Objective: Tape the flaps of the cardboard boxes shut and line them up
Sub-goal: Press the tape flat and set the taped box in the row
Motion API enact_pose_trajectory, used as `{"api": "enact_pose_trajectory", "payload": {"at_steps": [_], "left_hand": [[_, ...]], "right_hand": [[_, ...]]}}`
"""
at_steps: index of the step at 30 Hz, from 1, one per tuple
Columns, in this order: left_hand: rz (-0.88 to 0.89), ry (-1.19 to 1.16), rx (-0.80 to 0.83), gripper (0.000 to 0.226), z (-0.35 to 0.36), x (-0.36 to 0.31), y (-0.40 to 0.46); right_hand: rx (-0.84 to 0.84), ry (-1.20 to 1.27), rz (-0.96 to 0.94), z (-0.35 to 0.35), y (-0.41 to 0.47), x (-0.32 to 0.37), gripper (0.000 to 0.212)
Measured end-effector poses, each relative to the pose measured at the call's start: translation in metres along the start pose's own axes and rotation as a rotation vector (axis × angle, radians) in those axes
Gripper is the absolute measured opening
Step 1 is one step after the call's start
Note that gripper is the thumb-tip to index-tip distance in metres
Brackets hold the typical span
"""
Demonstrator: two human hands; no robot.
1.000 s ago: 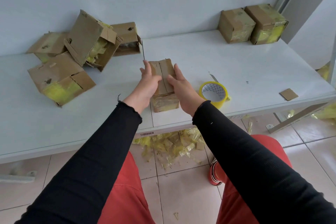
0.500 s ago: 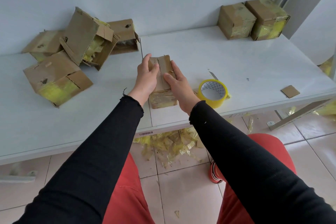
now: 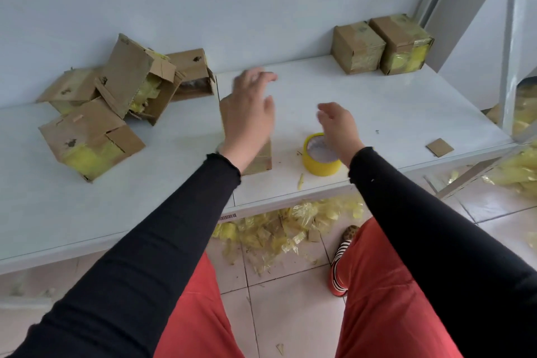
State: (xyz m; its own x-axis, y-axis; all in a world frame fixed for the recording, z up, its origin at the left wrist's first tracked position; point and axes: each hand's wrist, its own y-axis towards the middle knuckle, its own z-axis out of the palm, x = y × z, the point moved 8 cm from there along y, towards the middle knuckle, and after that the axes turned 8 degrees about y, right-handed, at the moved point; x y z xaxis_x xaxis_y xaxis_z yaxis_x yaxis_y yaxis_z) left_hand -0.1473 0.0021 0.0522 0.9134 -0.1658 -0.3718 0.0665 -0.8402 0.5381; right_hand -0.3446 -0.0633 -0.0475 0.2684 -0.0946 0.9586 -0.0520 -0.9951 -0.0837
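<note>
A small cardboard box (image 3: pixel 261 158) stands near the front edge of the white table (image 3: pixel 377 113), mostly hidden behind my left hand (image 3: pixel 250 113). That hand hovers over the box with fingers spread, blurred by motion, holding nothing. My right hand (image 3: pixel 337 128) hangs open above the yellow tape roll (image 3: pixel 321 164), just right of the box, fingers loosely bent and empty. Two taped boxes (image 3: pixel 380 43) stand side by side at the back right. A pile of several open boxes (image 3: pixel 116 107) lies at the back left.
A small cardboard scrap (image 3: pixel 439 147) lies near the table's right front edge. Yellow tape scraps (image 3: pixel 279 229) litter the tiled floor under the table. A metal frame post (image 3: pixel 511 52) rises at the right. The wall stands close behind the table.
Both hands have let go of the small box. The left hand has lifted above it and the right has moved right, over the tape roll.
</note>
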Motion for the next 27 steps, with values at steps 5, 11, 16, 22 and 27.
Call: {"api": "enact_pose_trajectory", "payload": {"at_steps": [5,11,16,22,27], "left_hand": [[0.054,-0.209,0.558,0.059,0.091,-0.083,-0.054],[-0.161,-0.226,0.624,0.088,0.128,-0.065,-0.076],[-0.348,-0.257,0.598,0.074,0.122,-0.032,-0.076],[-0.547,-0.643,0.557,0.016,0.086,-0.011,-0.092],[-0.636,-0.782,0.517,0.005,0.054,-0.011,-0.106]], "right_hand": [[0.090,-0.095,0.359,-0.032,-0.005,-0.058,0.039],[0.208,0.290,0.318,-0.022,-0.018,-0.047,0.008],[0.206,-0.049,-0.163,-0.009,-0.038,-0.005,0.010],[0.353,-0.436,-0.466,0.006,-0.066,0.025,0.007],[0.369,-0.481,-0.685,0.014,-0.091,0.042,0.011]]}}
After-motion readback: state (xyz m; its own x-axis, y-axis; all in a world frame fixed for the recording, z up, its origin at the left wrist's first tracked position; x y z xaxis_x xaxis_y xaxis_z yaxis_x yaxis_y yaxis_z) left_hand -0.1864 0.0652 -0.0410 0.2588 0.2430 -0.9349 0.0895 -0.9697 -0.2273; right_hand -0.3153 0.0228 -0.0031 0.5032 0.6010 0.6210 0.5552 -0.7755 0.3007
